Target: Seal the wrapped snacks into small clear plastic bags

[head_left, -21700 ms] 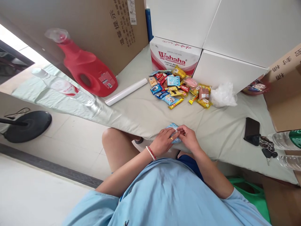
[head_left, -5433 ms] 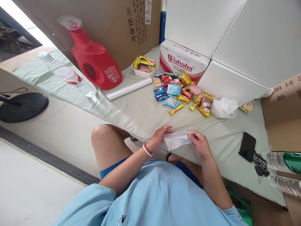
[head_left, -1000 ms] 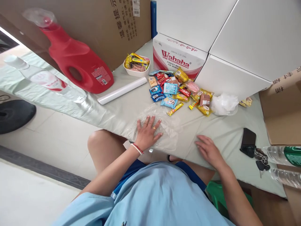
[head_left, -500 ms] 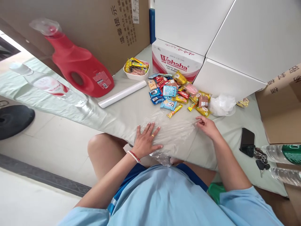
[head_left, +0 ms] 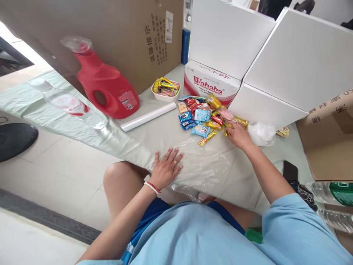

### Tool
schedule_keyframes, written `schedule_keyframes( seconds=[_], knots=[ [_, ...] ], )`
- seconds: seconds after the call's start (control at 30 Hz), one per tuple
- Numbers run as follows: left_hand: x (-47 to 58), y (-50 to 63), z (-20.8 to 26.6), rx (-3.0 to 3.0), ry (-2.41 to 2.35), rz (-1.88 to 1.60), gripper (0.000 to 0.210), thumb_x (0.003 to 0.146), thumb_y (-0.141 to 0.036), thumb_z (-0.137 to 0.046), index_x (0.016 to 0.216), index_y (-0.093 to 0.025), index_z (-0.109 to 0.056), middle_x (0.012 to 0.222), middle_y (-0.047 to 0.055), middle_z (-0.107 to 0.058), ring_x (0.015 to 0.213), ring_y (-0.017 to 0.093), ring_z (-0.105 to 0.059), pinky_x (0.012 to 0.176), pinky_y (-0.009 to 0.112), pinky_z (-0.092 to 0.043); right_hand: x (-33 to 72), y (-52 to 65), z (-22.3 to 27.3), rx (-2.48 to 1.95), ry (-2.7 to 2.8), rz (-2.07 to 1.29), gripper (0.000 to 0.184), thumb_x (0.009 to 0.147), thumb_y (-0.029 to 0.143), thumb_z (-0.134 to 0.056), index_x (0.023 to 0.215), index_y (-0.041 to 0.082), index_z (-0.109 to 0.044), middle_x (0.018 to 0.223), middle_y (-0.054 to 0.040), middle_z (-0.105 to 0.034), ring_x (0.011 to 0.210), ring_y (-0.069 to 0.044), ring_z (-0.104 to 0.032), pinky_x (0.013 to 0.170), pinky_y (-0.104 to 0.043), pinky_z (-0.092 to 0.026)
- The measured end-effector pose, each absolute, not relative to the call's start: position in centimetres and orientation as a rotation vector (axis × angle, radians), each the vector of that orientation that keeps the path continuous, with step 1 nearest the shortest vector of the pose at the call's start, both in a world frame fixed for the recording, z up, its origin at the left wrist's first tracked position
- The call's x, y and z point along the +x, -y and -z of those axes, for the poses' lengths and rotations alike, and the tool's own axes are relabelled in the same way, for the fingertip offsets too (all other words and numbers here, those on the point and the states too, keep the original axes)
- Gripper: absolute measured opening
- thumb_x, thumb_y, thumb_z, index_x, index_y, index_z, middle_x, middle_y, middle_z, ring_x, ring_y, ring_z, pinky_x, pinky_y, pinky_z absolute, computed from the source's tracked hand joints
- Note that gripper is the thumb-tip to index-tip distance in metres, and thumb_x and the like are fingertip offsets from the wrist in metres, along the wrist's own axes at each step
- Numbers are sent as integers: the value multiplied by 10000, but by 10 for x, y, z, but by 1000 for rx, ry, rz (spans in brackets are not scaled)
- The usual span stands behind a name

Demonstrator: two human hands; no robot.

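My left hand [head_left: 166, 168] lies flat with spread fingers on a clear plastic sheet [head_left: 204, 162], near the table's front edge. The sheet is wrinkled, and part of it hangs over that edge toward my lap. At the right end of a pile of wrapped snacks, my right hand [head_left: 238, 134] has its fingers curled down on a snack packet; fingers and packet partly hide each other. Around it lie a light blue packet [head_left: 202, 115], a pink packet [head_left: 226, 113] and several red, blue and yellow ones. A narrow yellow packet [head_left: 207, 138] touches the sheet's far edge.
A white bowl [head_left: 165, 97] of snacks and a white roll [head_left: 149, 117] stand left of the pile. Farther left are a red jug [head_left: 110, 88] and a water bottle [head_left: 68, 105]. White boxes [head_left: 217, 33] rise behind. Crumpled white plastic [head_left: 261, 134] and a phone [head_left: 290, 171] are rightward.
My right hand has moved from the sheet's right edge up to the snack pile, covering a brown packet there. My left hand stays flat on the sheet. The camera view has tilted up slightly.
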State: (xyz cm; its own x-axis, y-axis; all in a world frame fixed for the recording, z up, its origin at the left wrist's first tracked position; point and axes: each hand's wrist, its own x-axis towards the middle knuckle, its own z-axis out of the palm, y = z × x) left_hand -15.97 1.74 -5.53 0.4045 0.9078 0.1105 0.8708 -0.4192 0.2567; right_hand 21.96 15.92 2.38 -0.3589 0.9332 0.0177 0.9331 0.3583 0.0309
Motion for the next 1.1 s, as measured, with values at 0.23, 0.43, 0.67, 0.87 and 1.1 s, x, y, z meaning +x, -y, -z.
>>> schedule_keyframes(
  seconds=[0.23,0.43,0.67,0.87,1.1],
  knots=[
    [-159,-17,58,2526,-1578,-311,537,1043,-479,-378,1559,-337,-416,1654,65,-347,1541,334,-299,1217,715,-31,149,-150,-19,1321,-2758,175,426,959,253,-586,1381,202,-594,1386,-121,-604,1229,-276,-544,1007,-375,-437],
    [-145,-5,54,2476,-1638,-281,535,1039,-494,-379,1547,-339,-437,1671,77,-313,1558,344,-248,1191,757,6,160,-149,-7,1506,-2530,24,282,1001,299,-528,1183,146,-679,1156,-159,-684,1128,-307,-553,941,-392,-406],
    [-86,20,42,2274,-1778,-295,573,1038,-492,-366,1576,-296,-386,1689,126,-259,1557,388,-219,1123,842,-33,174,-92,-55,1871,-2573,129,314,984,469,-507,939,177,-613,888,-94,-676,793,-234,-588,670,-306,-361],
    [-93,13,30,2236,-1814,-323,575,1057,-502,-288,1563,-260,-416,1655,148,-336,1538,371,-287,1141,826,-61,113,-32,-32,1495,-2504,395,196,960,337,-570,1065,186,-638,1059,-115,-697,1017,-260,-617,774,-302,-414],
    [-136,-2,46,2398,-1686,-332,524,1057,-441,-349,1552,-294,-435,1634,69,-392,1547,337,-284,1219,723,-16,146,-80,-25,1587,-2550,626,533,963,559,-574,1348,190,-593,1249,-141,-650,1131,-283,-607,934,-347,-471]
  ],
)
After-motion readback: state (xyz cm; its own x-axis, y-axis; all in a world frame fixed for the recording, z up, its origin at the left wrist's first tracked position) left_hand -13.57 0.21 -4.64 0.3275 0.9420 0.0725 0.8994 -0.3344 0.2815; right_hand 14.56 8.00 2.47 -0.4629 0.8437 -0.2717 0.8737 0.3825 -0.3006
